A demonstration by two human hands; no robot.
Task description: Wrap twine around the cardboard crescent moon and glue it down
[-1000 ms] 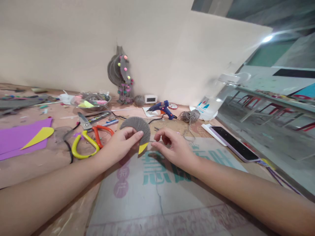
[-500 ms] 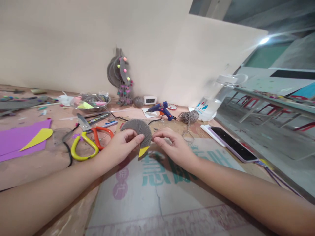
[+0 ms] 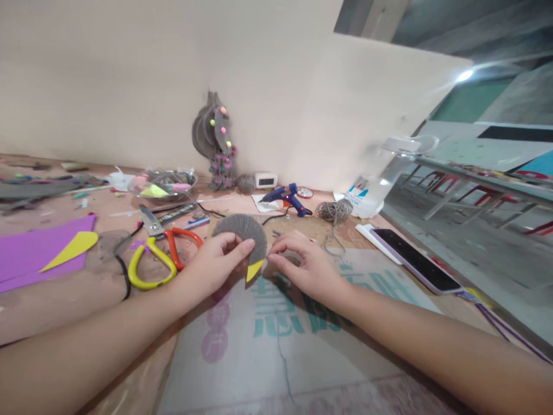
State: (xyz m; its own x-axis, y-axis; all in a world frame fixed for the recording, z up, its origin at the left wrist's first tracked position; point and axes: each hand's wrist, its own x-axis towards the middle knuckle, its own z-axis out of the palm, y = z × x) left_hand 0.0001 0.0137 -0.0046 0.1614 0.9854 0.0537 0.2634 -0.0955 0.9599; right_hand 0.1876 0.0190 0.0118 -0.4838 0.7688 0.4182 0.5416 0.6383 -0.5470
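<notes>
My left hand (image 3: 227, 256) pinches a crescent-shaped piece wound with grey yarn (image 3: 246, 227) between thumb and fingers. Its lower tip is bare and yellow (image 3: 253, 271). Close to the right edge of the crescent, my right hand (image 3: 298, 262) is closed in a pinch on thin grey yarn, mostly hidden at the fingertips. A loose length of yarn (image 3: 283, 357) trails below over the printed board (image 3: 345, 369). Left of my left hand lie scissors with one yellow and one red handle (image 3: 151, 262).
A blue glue gun (image 3: 287, 197), a yarn bundle (image 3: 334, 210) and a small digital clock (image 3: 265, 180) stand behind. Purple sheets (image 3: 43, 253) with a yellow cutout (image 3: 71, 251) lie left. A phone (image 3: 415, 259) and a clear bottle (image 3: 380, 178) are right. A pompom decoration (image 3: 213, 138) is at the wall.
The whole view has shifted slightly, so things appear a little lower and further right. Both hands keep nearly the same pose around the crescent.
</notes>
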